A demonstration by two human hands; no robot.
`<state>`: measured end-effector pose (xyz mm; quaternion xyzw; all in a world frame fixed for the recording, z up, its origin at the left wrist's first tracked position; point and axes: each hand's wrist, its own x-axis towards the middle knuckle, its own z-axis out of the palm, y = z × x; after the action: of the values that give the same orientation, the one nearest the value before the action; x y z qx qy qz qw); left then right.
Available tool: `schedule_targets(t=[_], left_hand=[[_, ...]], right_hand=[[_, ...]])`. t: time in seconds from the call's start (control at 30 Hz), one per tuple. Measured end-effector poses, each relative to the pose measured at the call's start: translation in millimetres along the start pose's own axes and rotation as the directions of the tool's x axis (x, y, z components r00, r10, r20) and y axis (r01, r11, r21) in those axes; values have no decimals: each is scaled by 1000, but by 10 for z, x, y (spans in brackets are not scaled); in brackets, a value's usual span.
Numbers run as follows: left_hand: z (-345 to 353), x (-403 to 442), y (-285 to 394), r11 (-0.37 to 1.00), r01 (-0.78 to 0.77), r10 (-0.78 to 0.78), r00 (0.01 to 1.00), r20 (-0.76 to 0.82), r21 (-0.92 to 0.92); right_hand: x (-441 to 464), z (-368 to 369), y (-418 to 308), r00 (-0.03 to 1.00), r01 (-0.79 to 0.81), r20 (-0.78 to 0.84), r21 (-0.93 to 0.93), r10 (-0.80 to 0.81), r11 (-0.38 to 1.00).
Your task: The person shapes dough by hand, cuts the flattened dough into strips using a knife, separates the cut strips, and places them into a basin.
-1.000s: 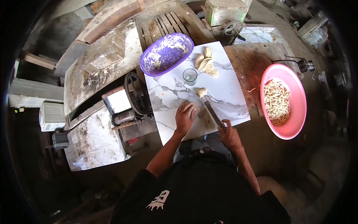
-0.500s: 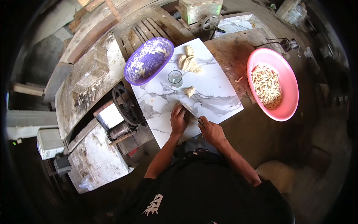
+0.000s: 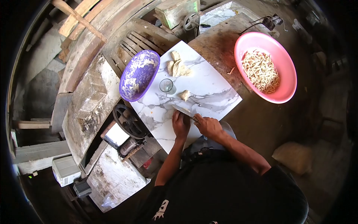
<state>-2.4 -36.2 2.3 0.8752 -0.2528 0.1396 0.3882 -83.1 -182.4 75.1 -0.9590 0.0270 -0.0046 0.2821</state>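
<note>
My right hand is closed around the handle of a knife, whose blade points left across the front of the marble-patterned board. Beside the blade, my left hand rests low on the board with its fingers curled; whatever lies under them is hidden. A small lump of dough sits just beyond the knife. Behind it stands a clear drinking glass, and farther back lie larger pieces of dough.
A purple basin smeared with dough overlaps the board's left edge. To the right is a pink basin holding many short dough strips. A machine with a black wheel stands at the left, near a wire basket.
The view has shifted and turned a little. The knife blade lies flatter across the board, and both hands remain close together at its front edge.
</note>
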Motion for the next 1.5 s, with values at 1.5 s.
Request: schedule_targets(t=[1.5], left_hand=[[36, -32, -43, 999, 42, -42, 999, 24, 4]], right_hand=[[-324, -298, 147, 950, -211, 246, 44, 194, 976]])
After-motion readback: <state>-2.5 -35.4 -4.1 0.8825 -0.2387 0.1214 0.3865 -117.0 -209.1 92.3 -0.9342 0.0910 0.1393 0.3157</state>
